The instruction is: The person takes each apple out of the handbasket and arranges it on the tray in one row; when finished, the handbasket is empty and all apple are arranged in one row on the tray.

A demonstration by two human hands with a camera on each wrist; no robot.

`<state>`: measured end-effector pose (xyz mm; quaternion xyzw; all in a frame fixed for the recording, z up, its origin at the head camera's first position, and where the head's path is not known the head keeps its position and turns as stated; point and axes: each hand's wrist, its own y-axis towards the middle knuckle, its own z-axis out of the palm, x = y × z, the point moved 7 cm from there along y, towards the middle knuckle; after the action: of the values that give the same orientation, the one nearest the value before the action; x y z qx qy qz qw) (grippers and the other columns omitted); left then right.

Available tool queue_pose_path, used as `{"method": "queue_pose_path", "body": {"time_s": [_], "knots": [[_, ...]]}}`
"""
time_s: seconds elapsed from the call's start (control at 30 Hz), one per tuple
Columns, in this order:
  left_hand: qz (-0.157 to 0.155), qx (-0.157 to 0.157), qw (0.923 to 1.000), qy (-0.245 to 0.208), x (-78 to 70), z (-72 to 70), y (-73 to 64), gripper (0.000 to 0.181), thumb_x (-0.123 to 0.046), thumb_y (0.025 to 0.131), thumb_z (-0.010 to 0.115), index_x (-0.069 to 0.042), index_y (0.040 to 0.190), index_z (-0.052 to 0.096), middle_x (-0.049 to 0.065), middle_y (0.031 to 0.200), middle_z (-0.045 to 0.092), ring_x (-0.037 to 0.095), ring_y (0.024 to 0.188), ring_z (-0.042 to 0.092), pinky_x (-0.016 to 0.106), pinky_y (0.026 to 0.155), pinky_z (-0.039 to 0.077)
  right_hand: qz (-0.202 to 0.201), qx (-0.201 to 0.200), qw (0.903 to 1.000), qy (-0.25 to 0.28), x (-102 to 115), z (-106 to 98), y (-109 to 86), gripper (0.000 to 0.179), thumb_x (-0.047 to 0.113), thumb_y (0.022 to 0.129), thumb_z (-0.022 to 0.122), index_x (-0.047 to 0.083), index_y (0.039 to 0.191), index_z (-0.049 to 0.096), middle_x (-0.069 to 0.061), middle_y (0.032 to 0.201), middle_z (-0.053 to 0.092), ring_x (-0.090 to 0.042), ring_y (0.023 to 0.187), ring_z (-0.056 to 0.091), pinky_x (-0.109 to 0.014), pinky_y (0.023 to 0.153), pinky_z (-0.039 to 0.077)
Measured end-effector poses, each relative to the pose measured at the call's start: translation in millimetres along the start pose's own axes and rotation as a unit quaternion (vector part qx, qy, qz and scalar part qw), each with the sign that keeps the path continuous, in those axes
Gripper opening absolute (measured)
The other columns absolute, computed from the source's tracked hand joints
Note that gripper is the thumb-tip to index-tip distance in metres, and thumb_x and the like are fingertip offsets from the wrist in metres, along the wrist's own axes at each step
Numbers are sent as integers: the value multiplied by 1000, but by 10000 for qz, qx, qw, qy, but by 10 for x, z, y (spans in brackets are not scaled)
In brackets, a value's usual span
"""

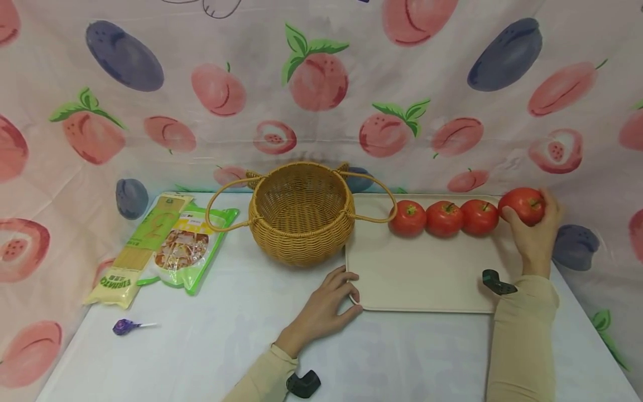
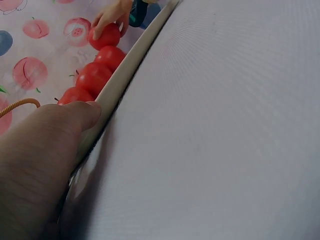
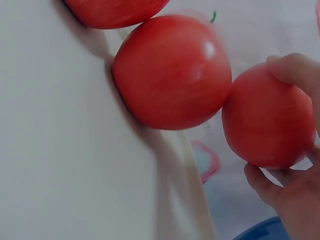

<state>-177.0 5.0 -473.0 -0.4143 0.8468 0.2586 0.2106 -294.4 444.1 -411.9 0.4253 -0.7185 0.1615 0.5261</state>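
Note:
My right hand (image 1: 537,234) grips a red tomato (image 1: 522,205) at the back right corner of the beige tray (image 1: 427,273), thumb on one side and fingers round the other. In the right wrist view this held tomato (image 3: 270,120) is right beside another tomato (image 3: 172,72). Three tomatoes stand in a row along the tray's back edge, the leftmost tomato (image 1: 408,219) near the basket handle. My left hand (image 1: 324,307) holds the tray's front left corner, with bent fingers over the left rim; its thumb (image 2: 85,114) lies along the front rim in the left wrist view.
A wicker basket (image 1: 301,245) with two loop handles stands left of the tray, one handle reaching over it. Farther left lie a noodle packet (image 1: 145,234), a green-edged food bag (image 1: 188,245) and a purple lollipop (image 1: 125,326). A fruit-print cloth (image 1: 321,134) hangs behind the table.

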Motion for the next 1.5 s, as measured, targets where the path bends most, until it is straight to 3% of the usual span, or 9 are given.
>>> {"method": "queue_pose_path", "body": {"time_s": [0.17,0.5,0.9,1.23,1.5], "knots": [[-12,-15,10000,16,7,-3,2,15,-37,88,64,-23,92,58,-3,134,49,25,141,30,42,113,36,340,119,9993,73,-122,25,41,72,22,83,67,35,142,28,12,147,28,-8,139,25,-23,119,16],[122,-103,9998,134,14,12,-7,15,-38,89,62,-24,91,57,-3,134,49,25,140,32,41,112,37,286,195,9987,-363,-310,45,68,70,23,85,65,29,144,29,1,150,26,-15,140,24,-28,120,17],[144,-119,9997,125,13,6,5,15,-38,89,62,-24,92,57,-3,134,50,26,140,32,41,112,37,422,820,9915,-920,-381,109,103,73,33,90,59,27,150,17,-11,154,16,-27,143,18,-42,122,16],[130,-118,9998,117,10,-7,-3,16,-39,90,61,-24,92,57,-3,134,50,26,140,32,41,113,36,55,1218,9864,-1106,-347,182,83,75,33,90,58,16,150,16,-18,153,15,-37,141,19,-49,120,16],[94,-83,9999,105,17,5,-2,15,-39,90,61,-24,92,57,-4,134,50,25,140,32,41,113,36,300,1387,9840,-1073,-400,205,87,80,38,90,56,19,152,8,-20,153,7,-43,141,14,-55,119,13]]}}
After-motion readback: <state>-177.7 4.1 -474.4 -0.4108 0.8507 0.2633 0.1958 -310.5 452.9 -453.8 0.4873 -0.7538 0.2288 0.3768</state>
